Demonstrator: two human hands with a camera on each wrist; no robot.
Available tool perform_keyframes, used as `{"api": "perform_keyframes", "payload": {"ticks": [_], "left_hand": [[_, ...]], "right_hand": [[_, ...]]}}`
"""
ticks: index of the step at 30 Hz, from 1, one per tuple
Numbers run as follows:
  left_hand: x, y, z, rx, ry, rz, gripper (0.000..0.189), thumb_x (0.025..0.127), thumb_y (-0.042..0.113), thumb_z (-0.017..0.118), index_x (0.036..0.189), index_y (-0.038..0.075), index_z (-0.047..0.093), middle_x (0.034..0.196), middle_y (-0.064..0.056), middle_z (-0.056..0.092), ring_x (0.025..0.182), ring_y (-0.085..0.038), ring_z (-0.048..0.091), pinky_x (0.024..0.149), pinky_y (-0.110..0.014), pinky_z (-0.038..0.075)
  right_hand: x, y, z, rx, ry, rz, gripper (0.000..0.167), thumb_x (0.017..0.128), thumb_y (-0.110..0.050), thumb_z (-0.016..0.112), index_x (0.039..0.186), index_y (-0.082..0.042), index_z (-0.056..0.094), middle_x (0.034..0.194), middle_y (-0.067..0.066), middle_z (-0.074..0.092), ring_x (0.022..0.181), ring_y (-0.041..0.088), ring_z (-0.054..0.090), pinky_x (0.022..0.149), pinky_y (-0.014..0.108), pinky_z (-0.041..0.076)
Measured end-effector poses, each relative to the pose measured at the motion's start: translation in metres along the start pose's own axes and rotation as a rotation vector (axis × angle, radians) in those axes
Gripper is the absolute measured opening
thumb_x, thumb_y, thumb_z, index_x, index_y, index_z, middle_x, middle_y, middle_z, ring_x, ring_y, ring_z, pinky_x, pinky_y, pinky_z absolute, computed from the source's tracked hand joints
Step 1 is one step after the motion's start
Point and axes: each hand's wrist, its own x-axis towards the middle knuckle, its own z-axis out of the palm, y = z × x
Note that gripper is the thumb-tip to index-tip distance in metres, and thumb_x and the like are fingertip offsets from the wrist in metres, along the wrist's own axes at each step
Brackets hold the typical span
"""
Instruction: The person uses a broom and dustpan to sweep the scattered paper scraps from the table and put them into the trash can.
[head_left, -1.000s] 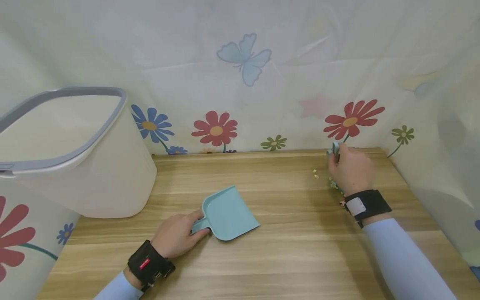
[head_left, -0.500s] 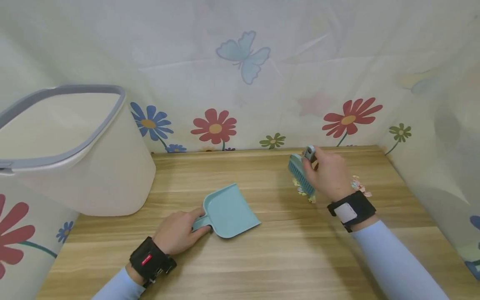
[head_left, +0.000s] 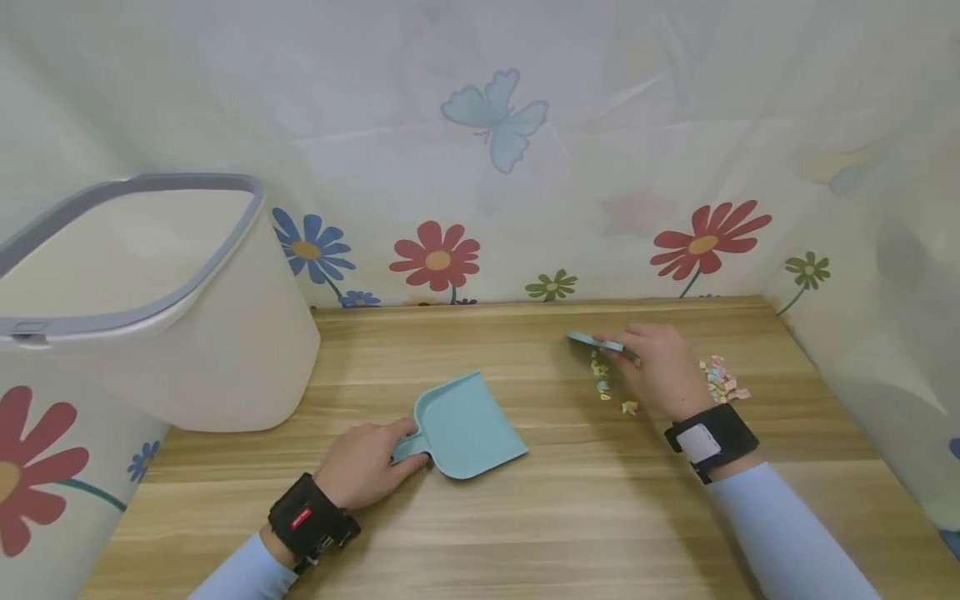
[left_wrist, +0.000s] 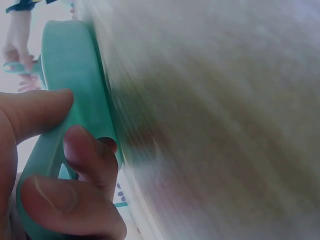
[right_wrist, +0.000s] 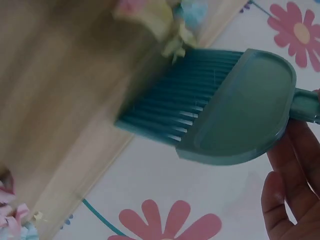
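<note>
My left hand (head_left: 365, 467) grips the short handle of a light-blue dustpan (head_left: 468, 429) lying on the wooden table, its wide edge facing right. In the left wrist view, thumb and curled fingers surround the dustpan handle (left_wrist: 37, 165). On the right side, my right hand (head_left: 663, 375) holds a matching small hand brush (right_wrist: 240, 110) by its handle. From the head view the brush looks edge-on, over a few pastel scraps (head_left: 629, 407). A larger heap of pastel scraps (head_left: 723, 383) lies to the right of that hand.
At the left stands a tall white bin (head_left: 225, 350) with a grey rim, its top uncovered. A flower-printed sheet (head_left: 360, 167) hangs behind the wood-grain table (head_left: 480, 542) and along its sides.
My right hand has carried the brush leftward from the back right, and some scraps have shifted left. Since half a second ago the brush has turned edge-on. The dustpan stays put.
</note>
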Motion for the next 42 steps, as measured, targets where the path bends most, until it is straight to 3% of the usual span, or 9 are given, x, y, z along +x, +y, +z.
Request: {"api": "perform_keyframes", "payload": {"ticks": [9,14,20,23,26,30,34,38,42], "left_hand": [[0.000,0.000,0.002,0.006,0.001,-0.006,0.026,0.095,0.047,0.073,0.102,0.023,0.067,0.062,0.015,0.036,0.054,-0.003,0.037,0.050,-0.024,0.023],[-0.002,-0.001,0.003,0.002,0.005,-0.001,0.024,0.095,0.047,0.073,0.100,0.024,0.066,0.062,0.015,0.035,0.054,-0.003,0.037,0.050,-0.024,0.023],[-0.004,-0.001,0.001,-0.004,0.008,0.006,0.024,0.094,0.045,0.074,0.096,0.024,0.064,0.062,0.015,0.033,0.054,-0.002,0.036,0.050,-0.024,0.023],[-0.004,-0.001,0.001,0.001,0.010,0.009,0.024,0.095,0.045,0.074,0.095,0.024,0.063,0.062,0.015,0.031,0.053,-0.002,0.034,0.050,-0.023,0.022],[-0.003,-0.001,0.001,0.010,0.020,0.018,0.025,0.095,0.046,0.074,0.098,0.023,0.065,0.062,0.015,0.030,0.053,-0.002,0.034,0.050,-0.023,0.023],[-0.001,0.000,0.002,0.013,0.025,0.033,0.027,0.095,0.047,0.073,0.106,0.023,0.068,0.062,0.015,0.033,0.054,-0.002,0.036,0.050,-0.024,0.025],[0.000,0.002,0.004,0.007,0.022,0.042,0.032,0.095,0.047,0.073,0.115,0.022,0.071,0.065,0.015,0.048,0.057,-0.002,0.042,0.051,-0.023,0.031],[-0.001,0.004,0.007,0.017,0.024,0.054,0.039,0.094,0.049,0.073,0.121,0.020,0.072,0.071,0.014,0.058,0.060,-0.001,0.046,0.052,-0.023,0.035],[-0.001,0.005,0.009,0.026,0.026,0.061,0.040,0.095,0.050,0.072,0.122,0.020,0.072,0.070,0.016,0.057,0.061,-0.001,0.047,0.052,-0.023,0.035]], "right_hand": [[-0.035,-0.046,0.007,-0.039,-0.042,-0.147,0.036,0.075,0.000,0.083,0.108,-0.013,0.081,0.093,0.005,0.075,0.080,0.023,0.070,0.074,0.044,0.053],[-0.037,-0.069,0.004,0.013,-0.030,-0.221,0.035,0.077,-0.002,0.083,0.110,-0.014,0.079,0.095,0.002,0.075,0.082,0.020,0.071,0.073,0.043,0.054],[-0.013,-0.068,-0.012,0.173,0.153,-0.025,0.030,0.085,-0.001,0.081,0.114,-0.004,0.075,0.089,0.010,0.078,0.065,0.017,0.069,0.054,0.023,0.049],[-0.003,-0.062,-0.023,0.135,0.251,0.090,0.022,0.089,-0.005,0.076,0.110,0.000,0.075,0.082,0.017,0.077,0.053,0.020,0.066,0.044,0.016,0.040],[0.001,-0.056,-0.030,0.062,0.280,0.166,0.018,0.092,-0.009,0.072,0.105,0.003,0.076,0.078,0.018,0.076,0.049,0.023,0.063,0.045,0.019,0.041],[-0.001,-0.051,-0.031,-0.049,0.237,0.174,0.015,0.091,-0.011,0.070,0.093,0.004,0.072,0.075,0.018,0.075,0.048,0.022,0.062,0.045,0.025,0.040],[-0.004,-0.054,-0.024,-0.093,0.190,0.164,0.015,0.089,-0.012,0.073,0.083,0.001,0.066,0.072,0.016,0.073,0.044,0.017,0.054,0.043,0.024,0.032],[-0.005,-0.064,-0.015,-0.010,0.175,0.175,0.010,0.090,-0.010,0.072,0.085,-0.002,0.068,0.072,0.014,0.073,0.045,0.011,0.052,0.043,0.021,0.033],[-0.006,-0.075,-0.015,0.123,0.245,0.204,0.007,0.091,-0.006,0.071,0.096,-0.001,0.073,0.073,0.012,0.074,0.045,0.009,0.054,0.042,0.015,0.034]]}}
